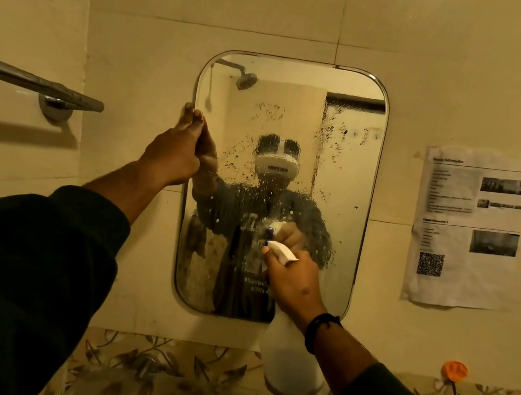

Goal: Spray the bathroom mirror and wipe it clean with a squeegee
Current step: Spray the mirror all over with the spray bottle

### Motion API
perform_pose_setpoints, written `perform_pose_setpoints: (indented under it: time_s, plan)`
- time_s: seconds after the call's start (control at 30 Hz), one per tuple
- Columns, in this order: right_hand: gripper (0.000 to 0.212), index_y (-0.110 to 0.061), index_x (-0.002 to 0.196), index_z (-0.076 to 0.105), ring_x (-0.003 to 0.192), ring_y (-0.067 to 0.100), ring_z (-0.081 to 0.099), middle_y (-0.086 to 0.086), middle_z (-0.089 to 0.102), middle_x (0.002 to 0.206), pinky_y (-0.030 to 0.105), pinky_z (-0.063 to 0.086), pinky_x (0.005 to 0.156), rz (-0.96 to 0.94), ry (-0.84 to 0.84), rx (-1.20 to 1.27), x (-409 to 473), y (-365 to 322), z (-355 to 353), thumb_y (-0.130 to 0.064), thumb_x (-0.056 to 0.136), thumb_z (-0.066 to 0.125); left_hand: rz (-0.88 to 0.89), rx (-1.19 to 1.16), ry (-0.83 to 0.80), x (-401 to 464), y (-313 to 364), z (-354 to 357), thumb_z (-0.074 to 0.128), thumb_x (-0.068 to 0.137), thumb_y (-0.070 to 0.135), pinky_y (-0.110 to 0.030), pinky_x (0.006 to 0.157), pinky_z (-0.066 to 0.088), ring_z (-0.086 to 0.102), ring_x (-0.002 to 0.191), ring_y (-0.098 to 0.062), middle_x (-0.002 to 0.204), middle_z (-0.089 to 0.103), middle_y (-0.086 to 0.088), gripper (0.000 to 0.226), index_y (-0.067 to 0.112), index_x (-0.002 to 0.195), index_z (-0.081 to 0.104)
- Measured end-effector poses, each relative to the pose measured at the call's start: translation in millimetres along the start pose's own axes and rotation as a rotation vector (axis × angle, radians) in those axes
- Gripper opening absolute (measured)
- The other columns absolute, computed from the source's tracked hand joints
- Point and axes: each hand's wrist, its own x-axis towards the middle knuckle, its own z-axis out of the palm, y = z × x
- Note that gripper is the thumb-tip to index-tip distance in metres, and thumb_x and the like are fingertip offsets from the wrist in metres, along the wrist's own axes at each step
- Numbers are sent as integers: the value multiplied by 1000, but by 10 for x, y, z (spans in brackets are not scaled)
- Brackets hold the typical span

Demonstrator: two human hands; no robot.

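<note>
- The mirror (341, 183) hangs on the tiled wall, a tall pane with rounded corners. Droplets speckle its middle and upper right, and a film runs down the centre. The far right strip and the lower corners look drier, so I judge the spraying part-done, not complete.
- The spray bottle (290, 366) is held up in front of the mirror's lower half, its white nozzle close to the glass and aimed at it. Its cloudy body hangs below the hand, with liquid still in it.
- The right hand (292, 283) is wrapped round the bottle's neck, 1 finger over the trigger.
- The left hand (175, 151) steadies the mirror at its left edge, fingertips curled round the rim and pinching it.
- No squeegee shows anywhere in view, so the wiping, 1 of the 2 stages, looks wholly undone.
- Off to the sides: a towel rail (29, 80) at left, a printed notice (469, 230) at right.
</note>
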Motion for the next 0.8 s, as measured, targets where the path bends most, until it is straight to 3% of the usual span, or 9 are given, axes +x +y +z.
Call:
perform_pose_setpoints:
  time_s: [0.1,0.23,0.47,0.67,0.8]
  plan:
    - [29,-12,80,69,66,20,64,5,68,72,29,53,56,-42,-34,-32,-45,-74,113,-35,95,59,8,-3,-2,2,-11,-4,54,93,1,-46,106,43,41,138,-35,167,6,-2,76,20,158,18]
    - [30,-20,69,64,58,14,59,1,65,66,25,45,49,-45,-34,-75,-66,-162,250,-37,93,59,5,-5,-6,3,-17,-7,54,94,2,-45,107,43,41,139,-35,167,6,-1,78,21,159,16]
    - [22,-24,74,63,66,14,62,-3,65,70,30,54,61,-38,-119,1,-99,-261,450,-34,94,60,9,-13,-14,-9,-18,-14,54,93,3,-43,105,45,42,138,-33,168,5,1,78,22,159,17]
    - [26,-15,83,67,60,9,55,-4,61,69,19,37,51,-57,-106,-89,-133,-251,577,-36,95,57,3,-6,-15,-12,-5,-28,53,94,2,-44,107,44,41,138,-34,168,5,0,76,21,159,18]
    - [30,-10,93,69,66,12,57,0,64,75,20,38,53,-33,-141,-37,-161,-245,635,-39,93,59,8,-1,-15,-22,4,-37,52,95,2,-46,109,42,39,140,-33,168,5,0,74,21,158,17]
